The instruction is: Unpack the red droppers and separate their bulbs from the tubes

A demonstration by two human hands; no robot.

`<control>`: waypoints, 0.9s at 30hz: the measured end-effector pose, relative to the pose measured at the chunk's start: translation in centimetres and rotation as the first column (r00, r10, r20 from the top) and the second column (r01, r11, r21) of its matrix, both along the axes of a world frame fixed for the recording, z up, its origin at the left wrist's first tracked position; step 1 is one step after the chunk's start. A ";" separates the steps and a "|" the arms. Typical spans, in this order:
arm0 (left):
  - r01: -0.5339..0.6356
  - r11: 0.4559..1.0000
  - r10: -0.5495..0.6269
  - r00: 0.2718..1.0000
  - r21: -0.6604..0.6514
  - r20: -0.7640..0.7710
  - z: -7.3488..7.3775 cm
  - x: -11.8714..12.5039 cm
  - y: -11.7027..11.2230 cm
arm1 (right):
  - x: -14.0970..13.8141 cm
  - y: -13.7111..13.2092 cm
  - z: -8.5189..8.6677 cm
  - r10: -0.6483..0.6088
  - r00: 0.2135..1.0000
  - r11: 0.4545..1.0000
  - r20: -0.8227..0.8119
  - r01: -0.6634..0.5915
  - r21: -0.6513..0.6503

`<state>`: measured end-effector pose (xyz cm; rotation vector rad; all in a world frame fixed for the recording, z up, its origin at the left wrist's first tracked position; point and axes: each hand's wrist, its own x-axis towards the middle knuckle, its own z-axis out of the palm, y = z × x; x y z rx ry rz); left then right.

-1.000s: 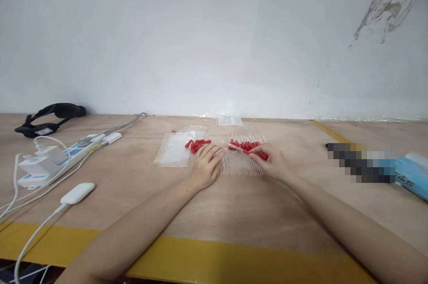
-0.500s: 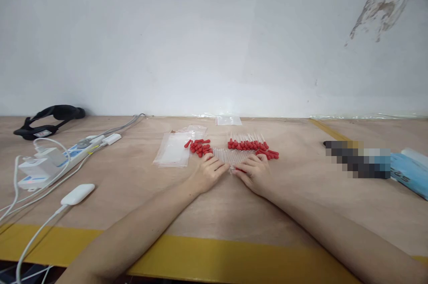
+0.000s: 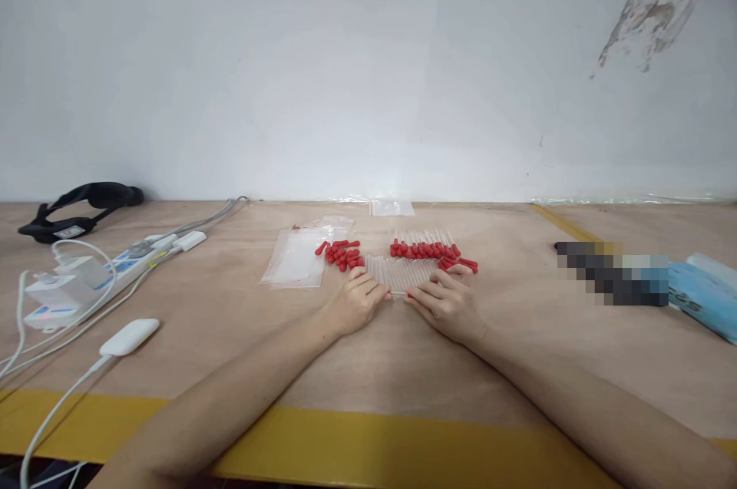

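A row of clear glass tubes (image 3: 401,271) lies on the wooden table between my two hands. My left hand (image 3: 354,301) rests at the row's near left edge, fingers curled and touching the tubes. My right hand (image 3: 446,300) sits at the near right edge, fingertips pinched together on what looks like a tube with a red tip. Behind the row lie finished droppers with red bulbs (image 3: 426,249). A loose heap of red rubber bulbs (image 3: 341,253) lies to the left of them.
Clear plastic bags (image 3: 296,257) lie left of the bulbs, a small one (image 3: 391,206) by the wall. A power strip (image 3: 109,268) with chargers and cables, a white adapter (image 3: 128,336) and a black strap (image 3: 74,209) are far left. A blue box (image 3: 699,297) is right.
Both hands drew back from the far droppers to the near edge of the tube row and came together. The right hand left the red-bulb droppers behind it.
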<state>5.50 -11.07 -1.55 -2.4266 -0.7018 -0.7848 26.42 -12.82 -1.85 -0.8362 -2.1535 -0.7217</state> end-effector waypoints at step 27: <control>-0.194 0.960 0.236 0.949 -0.204 0.207 1.5 0.4 1.4 | 10.2 8.0 0.0 -0.480 0.659 0.791 -0.579 0.040 -0.610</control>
